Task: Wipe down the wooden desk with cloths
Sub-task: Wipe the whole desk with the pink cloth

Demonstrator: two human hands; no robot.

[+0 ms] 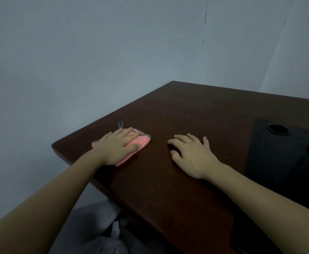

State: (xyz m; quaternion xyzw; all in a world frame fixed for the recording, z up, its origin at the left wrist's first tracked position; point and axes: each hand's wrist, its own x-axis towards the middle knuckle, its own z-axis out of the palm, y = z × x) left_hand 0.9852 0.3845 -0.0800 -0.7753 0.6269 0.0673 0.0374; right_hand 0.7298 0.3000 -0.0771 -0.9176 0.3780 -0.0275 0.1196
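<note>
Nearest the camera, two bare forearms reach in from the bottom corners, each cut off by the frame edge before the elbow. Between and below them, under the table's near-left edge, lies a pale, crumpled shape (111, 241) too dim and blurred to identify, on a grey floor. Further in, the left hand (119, 147) lies flat on a folded pink cloth (141, 142), fingers straight and close together, pressing it against the dark wooden table (177, 189); the hand hides most of the cloth, so only its right portion, a fuzzy left corner and a patterned trim along its far edge show. A small grey hanging loop (120, 124) sticks out from the cloth's far side. The cloth sits near the table's left edge, close to the rounded left corner. Well apart to the right, the right hand (192, 154) rests palm down on the bare wood, fingers slightly spread and loosely bent, holding nothing. Beyond it on the right, a black panel (278, 162) set in the tabletop carries a round cable hole (277, 129); the panel runs off the right edge of the frame and its detail is lost in the low light. Farther back, the table's far corner meets a plain blue-grey wall (76, 61), marked only by a thin dark vertical streak (206, 15) high up, with a paler strip (307, 43) at the far right.
</note>
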